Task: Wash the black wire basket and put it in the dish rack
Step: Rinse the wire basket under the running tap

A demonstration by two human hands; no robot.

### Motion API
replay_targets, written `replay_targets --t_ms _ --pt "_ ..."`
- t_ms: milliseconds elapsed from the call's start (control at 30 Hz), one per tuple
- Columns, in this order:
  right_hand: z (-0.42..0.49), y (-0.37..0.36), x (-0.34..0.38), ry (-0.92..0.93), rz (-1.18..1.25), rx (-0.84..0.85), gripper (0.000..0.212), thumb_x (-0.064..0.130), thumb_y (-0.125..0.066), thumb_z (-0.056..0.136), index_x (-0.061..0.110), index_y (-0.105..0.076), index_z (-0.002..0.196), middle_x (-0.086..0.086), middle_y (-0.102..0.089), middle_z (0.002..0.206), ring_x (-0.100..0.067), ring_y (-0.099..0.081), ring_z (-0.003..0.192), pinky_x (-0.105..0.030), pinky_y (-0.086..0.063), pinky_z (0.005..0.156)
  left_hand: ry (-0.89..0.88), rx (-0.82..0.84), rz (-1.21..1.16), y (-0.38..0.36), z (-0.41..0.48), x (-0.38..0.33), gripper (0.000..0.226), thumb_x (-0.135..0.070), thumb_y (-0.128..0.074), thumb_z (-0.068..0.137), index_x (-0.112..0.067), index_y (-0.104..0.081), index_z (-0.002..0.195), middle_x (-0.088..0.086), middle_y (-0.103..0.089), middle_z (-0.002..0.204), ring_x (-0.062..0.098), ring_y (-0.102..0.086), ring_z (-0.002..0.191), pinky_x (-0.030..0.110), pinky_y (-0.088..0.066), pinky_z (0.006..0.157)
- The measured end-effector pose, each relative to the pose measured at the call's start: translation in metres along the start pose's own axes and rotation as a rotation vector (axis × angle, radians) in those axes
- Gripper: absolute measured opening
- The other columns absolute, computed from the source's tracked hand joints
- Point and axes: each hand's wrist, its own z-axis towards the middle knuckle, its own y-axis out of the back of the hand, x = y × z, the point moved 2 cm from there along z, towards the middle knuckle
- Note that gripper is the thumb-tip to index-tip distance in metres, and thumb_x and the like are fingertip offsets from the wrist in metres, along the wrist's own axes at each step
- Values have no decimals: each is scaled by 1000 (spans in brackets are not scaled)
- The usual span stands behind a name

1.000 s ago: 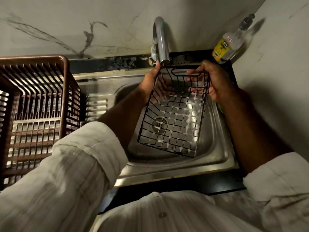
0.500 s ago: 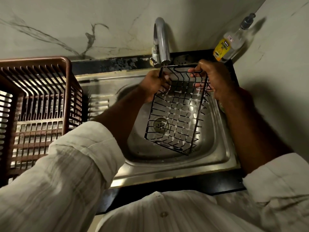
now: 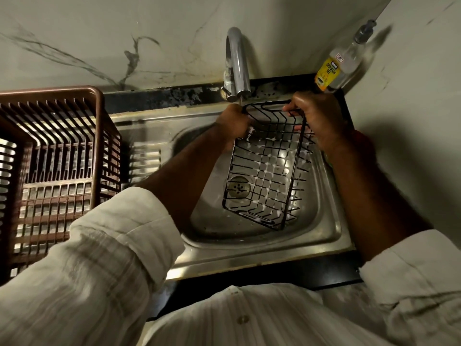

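Black rectangular wire basket [image 3: 265, 171], foam-flecked, gripped at far rim by left hand [image 3: 235, 121] and right hand [image 3: 319, 118] over stainless steel sink [image 3: 321, 233]; washing judged in hand; rinsing, then transfer to brown slatted plastic dish rack [image 3: 62, 146], called for.

Dark kitchen tones, one yellow spot.
The wire basket [image 3: 264, 171] is black, flecked white; brown dish rack [image 3: 50, 92]; silver-grey sink [image 3: 249, 248]; black tabletop [image 3: 311, 275]; pale wall [image 3: 99, 46] veined dark; yellow-labelled bottle [image 3: 326, 74]; cream, faintly striped sleeves [image 3: 104, 258].
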Motion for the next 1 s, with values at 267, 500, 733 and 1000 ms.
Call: replay_targets --t_ms 267,500,733,1000 --pt "-2 -6 0 81 -99 -10 18 41 -64 69 31 -79 72 -12 -74 81 -28 -70 85 -51 -55 89 85 -190 -263 1 2 -3 23 -28 -45 105 -12 -62 109 8 -63 98 21 -56 91 33 -44 79" --pt "-4 -7 -4 49 24 115 33 21 -62 82 -8 -72 92 0 -79 91 -5 -73 87 -30 -54 83 116 21 -200 16 1 2 60 -54 -32 103 -3 -63 114 14 -72 103 28 -69 89 35 -51 68" --pt "-8 1 -3 6 85 139 27 12 -59 88 -10 -69 101 -3 -78 99 -13 -73 97 -40 -60 84 155 181 -219 17 -2 9 90 -68 -19 100 8 -59 129 28 -68 117 39 -68 106 47 -53 91" --pt "-3 0 -4 -6 182 200 36 20 -59 76 -6 -69 98 -7 -78 100 -26 -73 99 -53 -58 90 127 260 -343 15 -10 6 91 -76 -14 95 -8 -65 126 24 -69 119 41 -67 111 51 -52 95"
